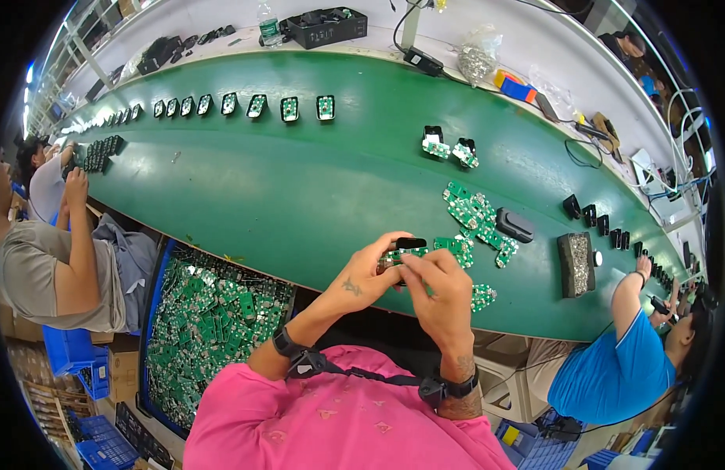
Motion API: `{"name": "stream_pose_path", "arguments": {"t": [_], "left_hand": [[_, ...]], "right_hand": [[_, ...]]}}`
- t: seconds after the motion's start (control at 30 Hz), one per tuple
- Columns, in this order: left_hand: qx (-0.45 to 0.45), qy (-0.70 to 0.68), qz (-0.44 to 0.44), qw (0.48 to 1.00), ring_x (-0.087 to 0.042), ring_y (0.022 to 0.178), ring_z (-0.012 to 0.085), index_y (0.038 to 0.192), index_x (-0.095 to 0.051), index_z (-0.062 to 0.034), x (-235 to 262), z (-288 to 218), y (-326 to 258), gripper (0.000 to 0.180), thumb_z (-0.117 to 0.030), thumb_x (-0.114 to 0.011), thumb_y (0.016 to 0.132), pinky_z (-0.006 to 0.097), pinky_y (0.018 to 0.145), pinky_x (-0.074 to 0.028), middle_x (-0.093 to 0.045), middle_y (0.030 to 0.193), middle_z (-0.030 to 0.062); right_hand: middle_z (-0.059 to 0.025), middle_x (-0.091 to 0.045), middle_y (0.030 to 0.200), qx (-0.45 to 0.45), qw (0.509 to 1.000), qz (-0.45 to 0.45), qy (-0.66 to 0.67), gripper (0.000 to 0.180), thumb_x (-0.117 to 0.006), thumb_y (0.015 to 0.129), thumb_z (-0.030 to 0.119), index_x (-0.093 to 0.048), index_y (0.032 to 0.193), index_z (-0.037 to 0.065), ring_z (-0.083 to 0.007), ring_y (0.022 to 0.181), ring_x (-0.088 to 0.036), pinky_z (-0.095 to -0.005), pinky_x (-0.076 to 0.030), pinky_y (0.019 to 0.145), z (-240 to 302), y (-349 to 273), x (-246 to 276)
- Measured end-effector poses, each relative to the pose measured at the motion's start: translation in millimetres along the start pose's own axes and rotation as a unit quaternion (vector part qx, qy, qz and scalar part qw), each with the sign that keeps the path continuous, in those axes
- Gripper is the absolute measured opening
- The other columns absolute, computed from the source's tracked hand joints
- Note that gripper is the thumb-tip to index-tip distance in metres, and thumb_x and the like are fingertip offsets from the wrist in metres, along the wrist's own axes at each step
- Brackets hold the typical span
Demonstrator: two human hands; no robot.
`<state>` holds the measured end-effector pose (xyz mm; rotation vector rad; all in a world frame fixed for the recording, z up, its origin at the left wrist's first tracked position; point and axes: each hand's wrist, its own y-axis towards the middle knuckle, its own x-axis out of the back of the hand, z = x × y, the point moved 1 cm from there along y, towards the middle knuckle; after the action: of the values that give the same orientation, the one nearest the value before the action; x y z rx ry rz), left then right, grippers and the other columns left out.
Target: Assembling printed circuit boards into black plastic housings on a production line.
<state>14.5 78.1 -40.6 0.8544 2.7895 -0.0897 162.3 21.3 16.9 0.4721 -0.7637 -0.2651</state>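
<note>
My left hand (369, 274) is closed round a small black plastic housing (411, 243) with a green circuit board (391, 257) at its opening. The fingertips of my right hand (441, 294) are pinched together at that board, and they hide part of it. Just beyond my hands lies a loose heap of green circuit boards (471, 210), with more boards (455, 249) beside my right hand. A dark oblong case (515, 225) rests against the heap. Farther off stand two black housings (435, 145) with boards tilted out of them.
A row of board-filled housings (290, 109) runs leftward along the green table (261, 172). On the right are a rough block (576, 265) and black housings (590, 214). A blue-rimmed bin of boards (213, 321) sits left below the table edge. Co-workers (625, 368) flank me.
</note>
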Motion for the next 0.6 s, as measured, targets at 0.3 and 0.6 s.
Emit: {"name": "stream_pose_path", "arguments": {"t": [0.3,0.6], "left_hand": [[-0.012,0.169,-0.007,0.985,-0.062,0.066,0.0141,0.140,-0.047,-0.0016,-3.7,-15.5,-12.0,0.051,-0.009,-0.062,0.091,0.032,0.061,-0.051,-0.065,0.079,0.0110],[-0.016,0.220,-0.039,0.975,-0.058,0.072,0.0076,0.140,-0.051,-0.0009,-22.1,-45.6,-22.3,0.051,-0.004,-0.064,0.091,0.026,0.065,-0.050,-0.061,0.085,0.0048]], "right_hand": [[-0.0090,-0.064,0.080,0.040,0.993,0.092,0.060,0.014,-0.075,0.080,0.002,-0.073,0.094,0.003,-0.0262,0.072,-0.064,-0.0350,-0.050,0.064,-3.8,2.3,3.0],[-0.0075,-0.062,0.086,-0.089,0.984,0.017,0.157,0.004,-0.064,0.092,0.000,-0.064,0.094,-0.003,-0.0155,0.074,-0.060,-0.0284,-0.048,0.066,9.5,-5.9,14.1]]}}
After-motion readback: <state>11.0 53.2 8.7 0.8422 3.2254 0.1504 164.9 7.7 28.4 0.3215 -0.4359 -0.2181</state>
